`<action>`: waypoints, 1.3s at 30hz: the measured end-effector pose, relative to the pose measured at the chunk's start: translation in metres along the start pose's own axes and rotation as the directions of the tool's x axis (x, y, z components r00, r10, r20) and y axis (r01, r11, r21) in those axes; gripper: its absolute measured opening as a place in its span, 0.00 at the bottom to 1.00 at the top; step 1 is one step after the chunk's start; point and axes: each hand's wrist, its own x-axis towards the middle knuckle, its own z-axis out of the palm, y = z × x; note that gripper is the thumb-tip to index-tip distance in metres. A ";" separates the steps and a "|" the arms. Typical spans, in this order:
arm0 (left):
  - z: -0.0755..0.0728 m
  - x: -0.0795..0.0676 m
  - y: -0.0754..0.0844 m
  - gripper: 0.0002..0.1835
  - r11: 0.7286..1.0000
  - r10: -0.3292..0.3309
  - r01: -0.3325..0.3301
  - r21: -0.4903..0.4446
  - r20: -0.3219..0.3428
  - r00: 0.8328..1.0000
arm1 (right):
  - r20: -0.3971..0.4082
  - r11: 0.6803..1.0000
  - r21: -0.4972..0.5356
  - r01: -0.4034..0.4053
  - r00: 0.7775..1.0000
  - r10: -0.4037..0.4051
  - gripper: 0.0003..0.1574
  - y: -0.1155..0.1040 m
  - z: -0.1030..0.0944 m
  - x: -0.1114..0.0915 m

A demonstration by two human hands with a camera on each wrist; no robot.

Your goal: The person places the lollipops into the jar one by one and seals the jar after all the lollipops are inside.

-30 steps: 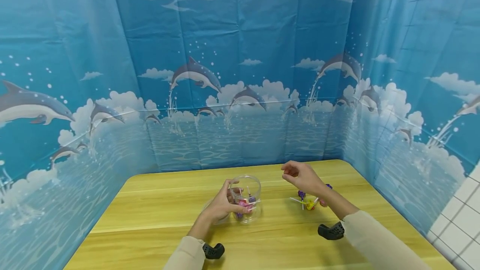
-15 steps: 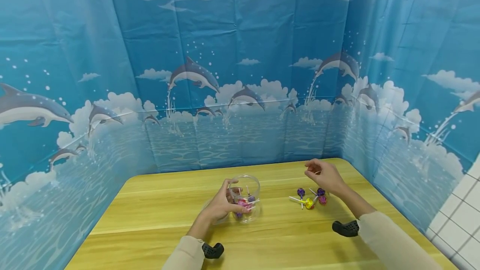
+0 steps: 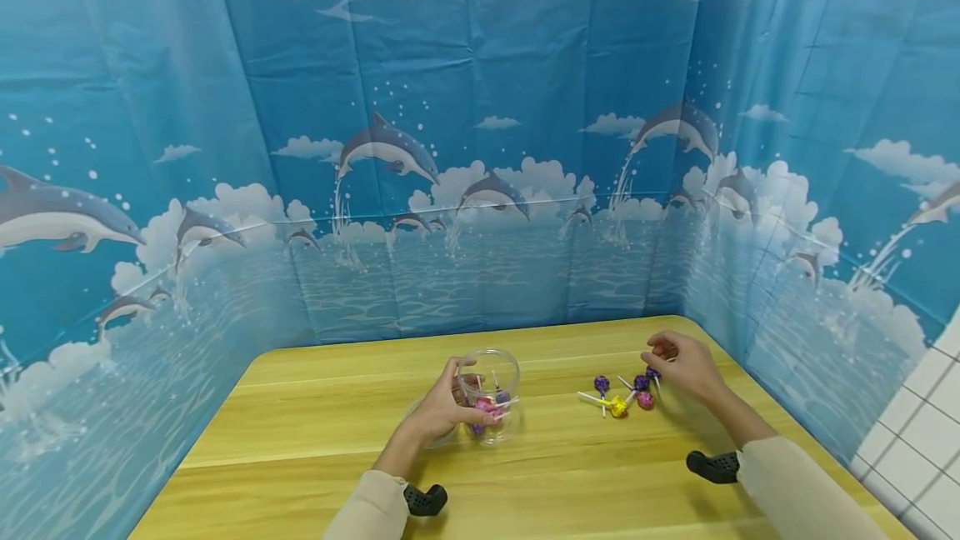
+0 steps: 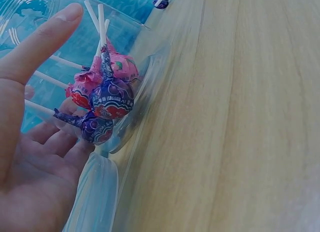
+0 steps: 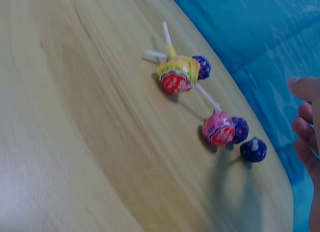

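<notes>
My left hand (image 3: 442, 407) grips a clear plastic jar (image 3: 491, 361) from its left side, thumb across the front. Inside the jar lie several lollipops (image 4: 112, 94) in pink and purple wrappers, white sticks pointing various ways. My right hand (image 3: 686, 365) hovers at the right of the table with loosely bent fingers and nothing visible between them. Just below its fingertips is a purple lollipop (image 5: 253, 150), lying on the table apart from the hand. Beside it are a pink lollipop (image 5: 218, 128), a yellow lollipop (image 3: 618, 407) and further purple ones.
A clear round lid-like piece (image 4: 95, 192) lies left of the jar, partly hidden by my left hand. The wooden table (image 3: 300, 423) ends at a blue dolphin-print curtain (image 3: 480, 273) behind and at both sides.
My right hand has moved right, from between the jar and the loose lollipops to past them, and has lowered in the last half second. The left hand and jar have stayed put.
</notes>
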 end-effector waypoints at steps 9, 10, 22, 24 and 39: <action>-0.001 0.000 -0.001 0.51 1.000 0.005 -0.005 0.010 0.002 1.000 | 0.036 0.995 -0.015 -0.102 0.994 0.102 0.24 0.019 0.004 -0.019; -0.001 0.000 -0.001 0.50 1.000 0.008 -0.008 0.013 0.002 1.000 | 0.039 0.994 -0.016 -0.107 0.993 0.108 0.25 0.021 0.005 -0.021; 0.000 0.000 -0.003 0.50 0.999 0.017 -0.017 0.044 -0.002 1.000 | 0.042 0.987 -0.064 -0.144 0.988 0.147 0.24 0.039 0.016 -0.046; 0.000 -0.001 -0.002 0.50 0.999 0.018 -0.018 0.039 -0.002 1.000 | 0.031 0.987 -0.066 -0.148 0.988 0.150 0.20 0.040 0.017 -0.048; 0.000 -0.002 -0.002 0.50 0.999 0.026 -0.026 0.026 0.006 1.000 | 0.036 0.982 -0.120 -0.147 0.988 0.153 0.12 0.033 0.015 -0.048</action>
